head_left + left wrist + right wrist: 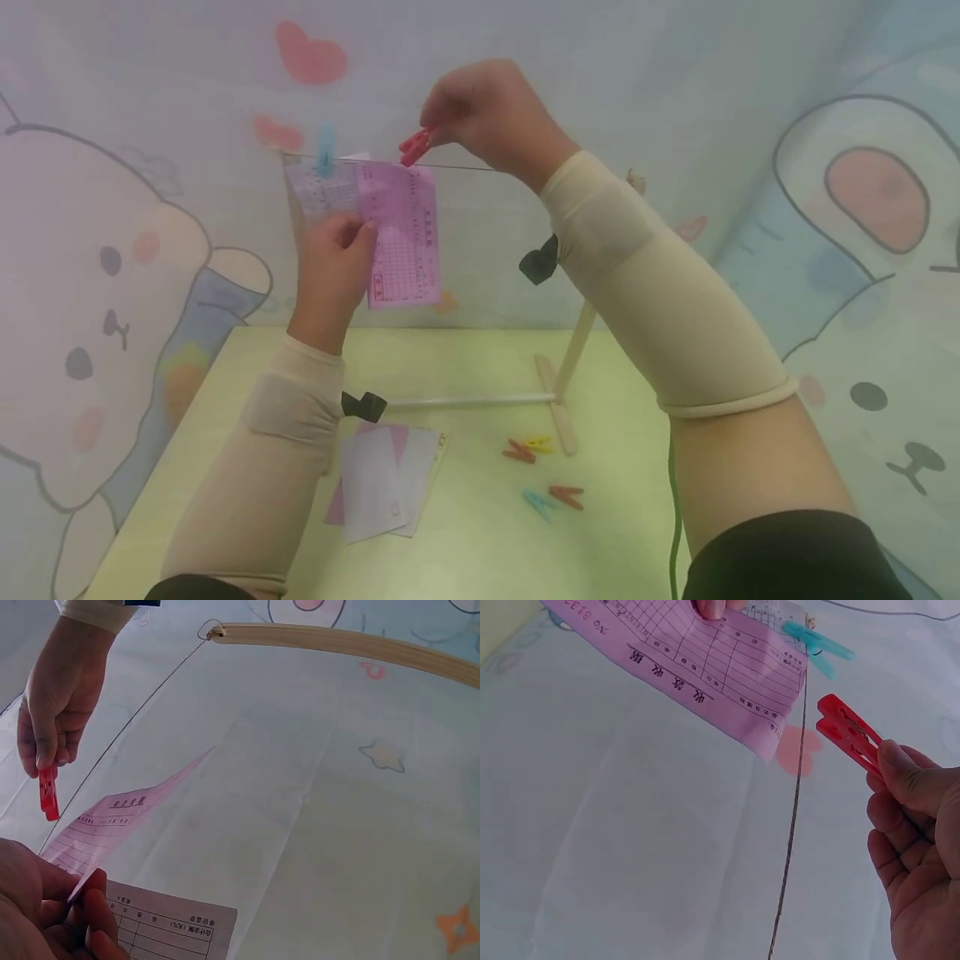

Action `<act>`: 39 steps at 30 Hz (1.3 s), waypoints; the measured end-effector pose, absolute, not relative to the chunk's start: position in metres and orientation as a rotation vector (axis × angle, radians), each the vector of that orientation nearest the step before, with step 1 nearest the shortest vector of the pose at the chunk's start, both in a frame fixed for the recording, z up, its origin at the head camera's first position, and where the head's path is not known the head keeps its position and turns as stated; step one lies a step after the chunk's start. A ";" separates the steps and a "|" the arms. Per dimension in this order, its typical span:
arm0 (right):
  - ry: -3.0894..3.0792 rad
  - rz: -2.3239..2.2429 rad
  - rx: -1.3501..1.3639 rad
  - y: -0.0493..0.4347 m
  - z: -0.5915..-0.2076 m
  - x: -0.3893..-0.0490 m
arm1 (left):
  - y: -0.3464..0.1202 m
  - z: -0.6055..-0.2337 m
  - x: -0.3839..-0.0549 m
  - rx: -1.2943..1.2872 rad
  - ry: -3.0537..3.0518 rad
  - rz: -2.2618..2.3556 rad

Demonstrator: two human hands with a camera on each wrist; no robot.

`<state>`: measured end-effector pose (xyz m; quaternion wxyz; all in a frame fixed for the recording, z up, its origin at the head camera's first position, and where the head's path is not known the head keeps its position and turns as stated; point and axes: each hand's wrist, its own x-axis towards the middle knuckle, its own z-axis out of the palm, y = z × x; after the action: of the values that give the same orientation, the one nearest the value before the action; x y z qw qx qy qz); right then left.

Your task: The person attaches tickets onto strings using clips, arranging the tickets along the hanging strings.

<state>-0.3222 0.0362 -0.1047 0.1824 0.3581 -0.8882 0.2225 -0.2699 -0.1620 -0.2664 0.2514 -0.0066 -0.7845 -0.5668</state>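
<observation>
A: Where is the pink slip point(405, 242)?

B: Up by the string point(465, 167), hanging upright just right of the pale sheet point(333, 196) that the blue clothespin point(325, 150) holds. I can't fairly tell whether its top edge touches the string.

A: And the hands?

B: The left hand point(333, 267) pinches the slip's left edge between thumb and fingers. The right hand point(487, 112) pinches the red clothespin point(416, 147) by its tail ends, near the string, above the slip.

A: How would that slip handle?

B: Like thin paper, I'd judge — very light, limp, easily creased or torn. The left wrist view shows it curving away from the fingers, so a soft pinch near the upper edge should steady it better than one low down.

A: The clothespin?

B: Light, stiff and springy, probably smooth plastic — so it could slip from a careless grip. Best held at the tails, thumb against fingers, as here.
</observation>
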 end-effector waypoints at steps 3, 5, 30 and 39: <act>-2.567 0.587 1.000 0.029 -0.099 -0.324 | -0.161 -0.265 -0.270 -0.007 -2.149 -1.528; -2.596 0.557 1.000 0.025 -0.097 -0.325 | -0.160 -0.265 -0.271 0.011 -2.163 -1.517; -2.855 0.192 1.069 0.003 -0.082 -0.333 | -0.158 -0.268 -0.280 -0.007 -2.091 -1.394; -2.843 0.401 1.095 0.027 -0.089 -0.339 | -0.155 -0.268 -0.277 0.080 -2.142 -1.426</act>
<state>-0.3395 0.0266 -0.0891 0.0344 0.3562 -0.9246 0.1305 -0.2766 -0.1550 -0.2676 0.2798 0.0299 -0.7987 -0.5319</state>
